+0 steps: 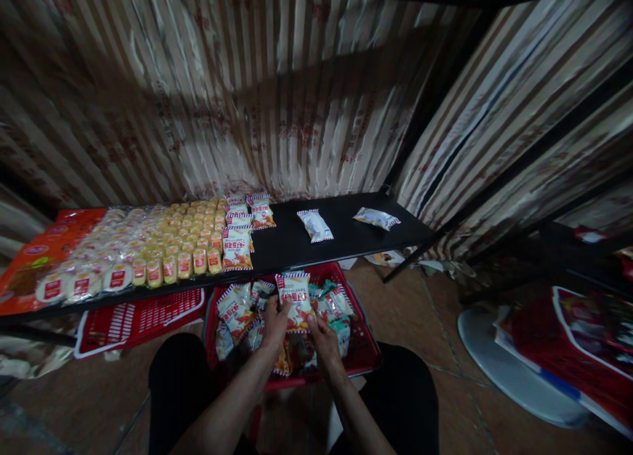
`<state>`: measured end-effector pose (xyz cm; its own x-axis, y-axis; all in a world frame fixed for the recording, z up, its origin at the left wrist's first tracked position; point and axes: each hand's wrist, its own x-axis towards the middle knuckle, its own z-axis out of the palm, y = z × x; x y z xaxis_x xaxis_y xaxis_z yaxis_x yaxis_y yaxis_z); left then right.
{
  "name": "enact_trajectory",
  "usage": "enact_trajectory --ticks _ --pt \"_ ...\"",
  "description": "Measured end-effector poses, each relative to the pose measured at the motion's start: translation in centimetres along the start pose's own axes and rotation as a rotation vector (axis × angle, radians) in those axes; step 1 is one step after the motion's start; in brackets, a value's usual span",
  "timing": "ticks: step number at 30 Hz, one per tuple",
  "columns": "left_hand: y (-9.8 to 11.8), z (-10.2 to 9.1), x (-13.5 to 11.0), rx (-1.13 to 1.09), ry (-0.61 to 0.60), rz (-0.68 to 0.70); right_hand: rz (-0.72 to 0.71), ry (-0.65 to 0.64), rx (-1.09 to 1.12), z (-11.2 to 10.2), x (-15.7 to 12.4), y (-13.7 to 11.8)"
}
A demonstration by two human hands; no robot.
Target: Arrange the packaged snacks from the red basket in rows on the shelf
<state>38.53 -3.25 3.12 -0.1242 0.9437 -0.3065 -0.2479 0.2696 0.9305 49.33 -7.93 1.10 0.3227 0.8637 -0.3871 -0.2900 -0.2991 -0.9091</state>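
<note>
Both hands grip one snack bag, white and orange with red lettering and striped ends. My left hand pinches its left edge, and my right hand has the lower right corner. Beneath it stands a red basket between my knees, filled with similar bags and some green ones. On the black shelf ahead, a row of matching snack bags stands beside small yellow wrapped cakes. Two more bags lie apart on the shelf, a pale one and another farther right.
Round white wrapped cakes and an orange sheet take up the shelf's left end. Under it sits a second red basket. A striped curtain hangs behind. At right are a grey oval base and another loaded red basket.
</note>
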Motion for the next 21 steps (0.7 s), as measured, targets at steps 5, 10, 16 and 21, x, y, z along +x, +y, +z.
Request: enact_trajectory --ticks 5,10,16,21 --pt "0.0 -0.2 0.4 0.04 -0.019 0.088 -0.088 -0.039 -0.099 -0.1 0.4 0.0" --pt "0.7 -0.3 0.9 0.064 -0.054 0.122 -0.153 -0.024 -0.142 0.2 0.7 -1.0" --pt "1.0 -0.3 1.9 0.186 -0.061 0.167 -0.134 -0.157 -0.093 1.2 1.2 -3.8" --pt "1.6 -0.2 2.5 0.144 -0.123 0.133 -0.172 -0.21 -0.066 1.8 2.1 -4.5"
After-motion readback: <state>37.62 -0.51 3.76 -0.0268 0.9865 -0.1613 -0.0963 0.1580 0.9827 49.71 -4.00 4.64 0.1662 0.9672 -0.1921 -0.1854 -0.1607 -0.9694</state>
